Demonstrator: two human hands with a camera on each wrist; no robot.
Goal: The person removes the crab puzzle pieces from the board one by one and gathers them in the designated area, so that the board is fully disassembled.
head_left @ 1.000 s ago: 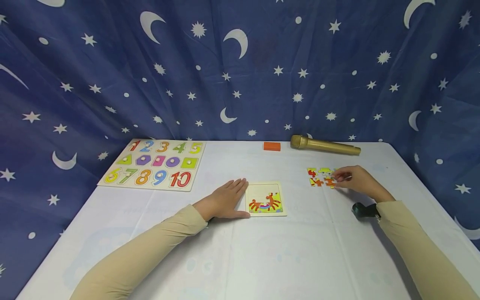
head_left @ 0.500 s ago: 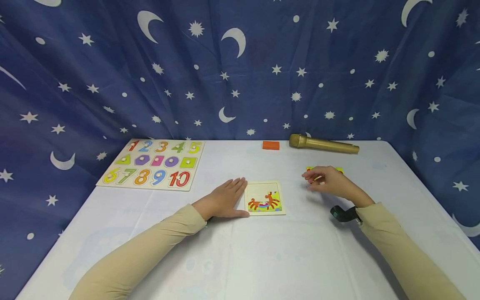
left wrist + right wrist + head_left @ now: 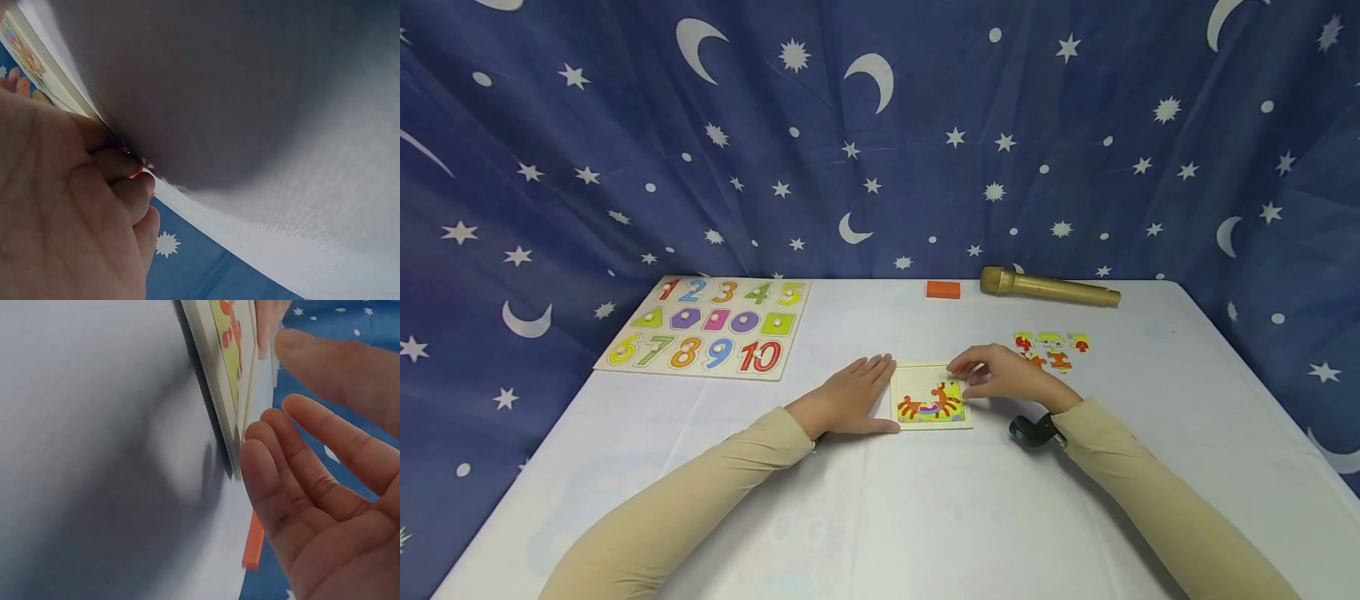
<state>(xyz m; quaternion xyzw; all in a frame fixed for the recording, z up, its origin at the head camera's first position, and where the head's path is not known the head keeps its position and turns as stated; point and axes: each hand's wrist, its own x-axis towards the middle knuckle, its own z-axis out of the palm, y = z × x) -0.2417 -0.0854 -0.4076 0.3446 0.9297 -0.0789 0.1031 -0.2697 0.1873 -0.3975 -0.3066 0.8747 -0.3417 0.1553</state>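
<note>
A small square jigsaw board (image 3: 917, 373) lies in the middle of the table, with a brown animal and a rainbow strip pictured in its lower part. Flat on the cloth, my left hand (image 3: 850, 402) rests against the board's left side, thumb at the lower corner. My right hand (image 3: 1007, 375) is at the board's right edge, fingers loosely bent. In the right wrist view, a gap shows between thumb and fingers (image 3: 306, 444), and no piece is visible there. Several loose jigsaw pieces (image 3: 1060, 361) lie right of the board, behind my right hand.
A number and shape peg board (image 3: 711, 329) lies at the back left. An orange block (image 3: 943, 289) and a gold microphone (image 3: 1052, 287) lie along the table's back edge, before a blue star-patterned curtain (image 3: 775, 150).
My right hand has moved left from the loose pieces to the board's right edge, uncovering those pieces. My left hand has stayed against the board.
</note>
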